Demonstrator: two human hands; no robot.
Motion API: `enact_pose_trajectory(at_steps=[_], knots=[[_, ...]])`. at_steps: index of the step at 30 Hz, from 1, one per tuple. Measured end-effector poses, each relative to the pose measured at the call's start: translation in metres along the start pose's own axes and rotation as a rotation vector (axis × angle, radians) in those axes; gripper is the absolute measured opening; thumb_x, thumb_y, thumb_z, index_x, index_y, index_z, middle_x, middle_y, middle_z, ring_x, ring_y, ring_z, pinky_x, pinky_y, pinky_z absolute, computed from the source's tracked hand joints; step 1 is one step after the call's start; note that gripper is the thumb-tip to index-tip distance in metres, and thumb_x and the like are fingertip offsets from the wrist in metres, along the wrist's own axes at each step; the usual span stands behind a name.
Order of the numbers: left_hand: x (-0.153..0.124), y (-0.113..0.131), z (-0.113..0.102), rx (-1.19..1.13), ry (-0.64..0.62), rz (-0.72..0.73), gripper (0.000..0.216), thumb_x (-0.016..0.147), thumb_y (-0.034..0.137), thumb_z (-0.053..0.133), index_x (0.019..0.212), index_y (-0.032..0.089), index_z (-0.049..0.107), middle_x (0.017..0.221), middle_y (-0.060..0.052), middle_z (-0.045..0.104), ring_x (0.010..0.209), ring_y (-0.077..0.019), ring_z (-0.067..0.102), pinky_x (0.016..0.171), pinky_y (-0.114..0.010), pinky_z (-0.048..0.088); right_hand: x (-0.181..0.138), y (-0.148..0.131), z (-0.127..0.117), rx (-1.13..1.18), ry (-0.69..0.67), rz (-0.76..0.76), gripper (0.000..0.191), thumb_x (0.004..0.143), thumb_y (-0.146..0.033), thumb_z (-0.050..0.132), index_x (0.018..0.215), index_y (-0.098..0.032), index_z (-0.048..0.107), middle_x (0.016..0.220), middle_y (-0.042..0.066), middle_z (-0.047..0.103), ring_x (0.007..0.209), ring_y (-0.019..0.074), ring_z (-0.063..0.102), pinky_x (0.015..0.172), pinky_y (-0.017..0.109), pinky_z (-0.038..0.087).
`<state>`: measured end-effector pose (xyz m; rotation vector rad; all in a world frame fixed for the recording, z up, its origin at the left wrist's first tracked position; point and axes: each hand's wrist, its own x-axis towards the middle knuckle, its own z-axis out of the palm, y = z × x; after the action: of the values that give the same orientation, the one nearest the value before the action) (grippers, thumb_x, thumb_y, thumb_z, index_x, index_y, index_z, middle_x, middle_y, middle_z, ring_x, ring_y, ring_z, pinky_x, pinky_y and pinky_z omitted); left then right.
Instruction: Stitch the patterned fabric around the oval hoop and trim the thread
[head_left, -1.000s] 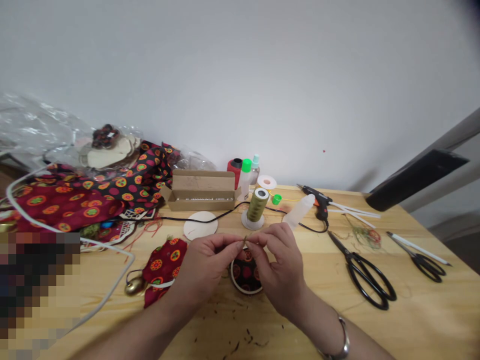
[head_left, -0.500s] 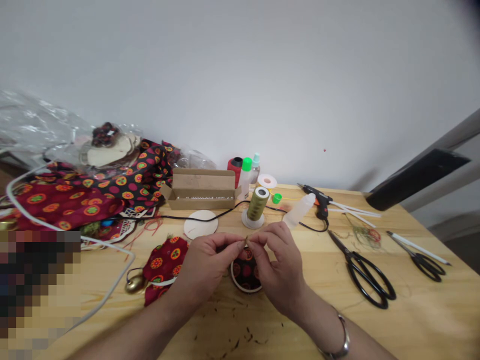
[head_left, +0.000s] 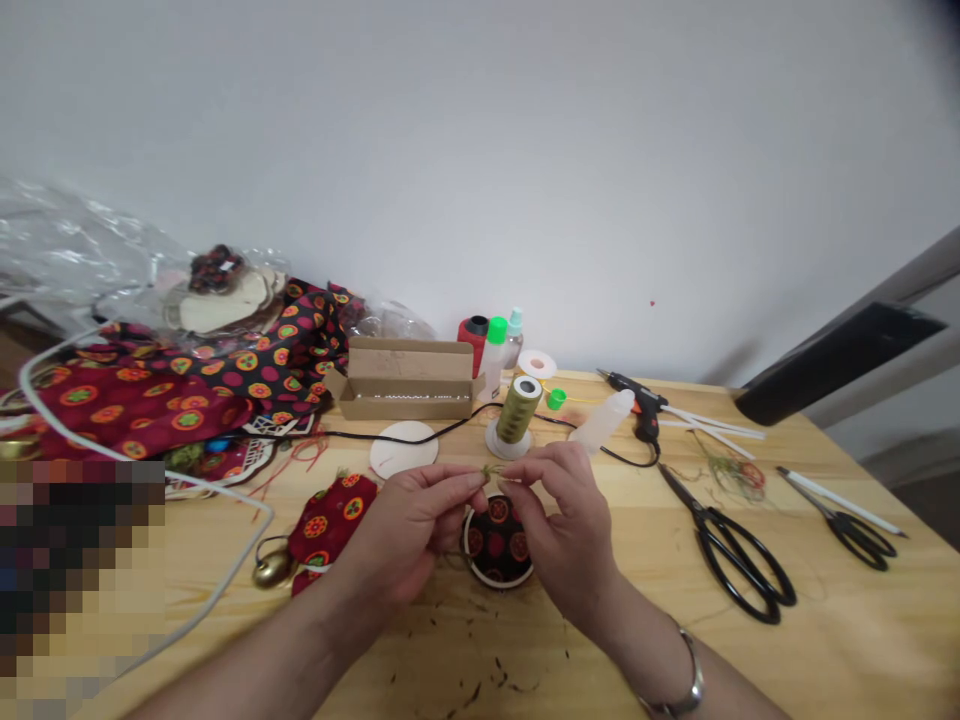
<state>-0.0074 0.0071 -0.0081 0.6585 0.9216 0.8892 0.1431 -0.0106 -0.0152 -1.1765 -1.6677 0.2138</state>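
My left hand (head_left: 420, 515) pinches a small bunch of olive-green thread (head_left: 489, 470) between thumb and forefinger. Close by on the right, my right hand (head_left: 562, 510) has its thumb and finger closed on the thread's loose strands. Both hands are above a round, dark patterned fabric piece (head_left: 497, 540) with a pale rim, partly covered by my fingers. A spool of olive thread (head_left: 519, 412) stands upright just behind them. To the left lies a red patterned fabric piece (head_left: 334, 515), partly behind my left wrist, with a brass bell (head_left: 271, 565) beside it.
Large black-handled scissors (head_left: 731, 550), smaller scissors (head_left: 847, 525) and a glue gun (head_left: 636, 400) lie on the right. Behind are an open cardboard box (head_left: 409, 400), a white disc (head_left: 403, 450) and bottles (head_left: 493, 360). Patterned cloth (head_left: 135, 390) and a white cable (head_left: 225, 497) occupy the left.
My fingertips have drawn slightly apart, and the green thread between them shows more. More of the round fabric piece is visible beneath. The view has shifted slightly.
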Motion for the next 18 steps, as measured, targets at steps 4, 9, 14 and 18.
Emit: enact_pose_trajectory(at_steps=[4,9,14,18], knots=[[0.0020,-0.0002,-0.0033,-0.041,-0.040,-0.038,0.016,0.065,0.023,0.073,0.064,0.010,0.065,0.055,0.003,0.055,0.037,0.0012,0.026,0.036,-0.014,0.013,-0.0005,-0.0017,0.0021,0.009,-0.002,-0.020,0.014,0.075,-0.006,0.062,0.076,-0.020,0.064,0.073,0.002,0.060,0.075,0.0175,0.052,0.070,0.033,0.042],[0.0011,-0.0006,-0.0005,-0.039,-0.045,-0.037,0.018,0.063,0.025,0.074,0.061,0.009,0.065,0.052,0.003,0.053,0.038,0.0008,0.027,0.037,-0.014,0.014,0.0005,-0.0030,0.0013,0.035,0.009,-0.039,0.014,0.075,-0.006,0.062,0.075,-0.020,0.065,0.071,0.002,0.059,0.074,0.0169,0.051,0.069,0.033,0.042],[-0.0021,0.0005,0.0032,-0.006,-0.026,-0.004,0.016,0.063,0.025,0.074,0.060,0.011,0.067,0.048,0.004,0.054,0.036,0.0006,0.028,0.036,-0.014,0.016,-0.0006,-0.0025,0.0009,0.044,0.022,-0.054,0.015,0.076,-0.005,0.061,0.074,-0.020,0.065,0.072,0.002,0.057,0.075,0.0169,0.050,0.070,0.033,0.042],[-0.0019,0.0001,0.0036,0.003,-0.033,0.022,0.012,0.064,0.023,0.073,0.060,0.012,0.069,0.047,0.004,0.056,0.036,0.0009,0.029,0.036,-0.013,0.018,-0.0023,-0.0036,0.0006,0.048,0.008,-0.039,0.016,0.076,-0.004,0.060,0.075,-0.020,0.065,0.073,0.002,0.057,0.076,0.0167,0.050,0.070,0.033,0.042]])
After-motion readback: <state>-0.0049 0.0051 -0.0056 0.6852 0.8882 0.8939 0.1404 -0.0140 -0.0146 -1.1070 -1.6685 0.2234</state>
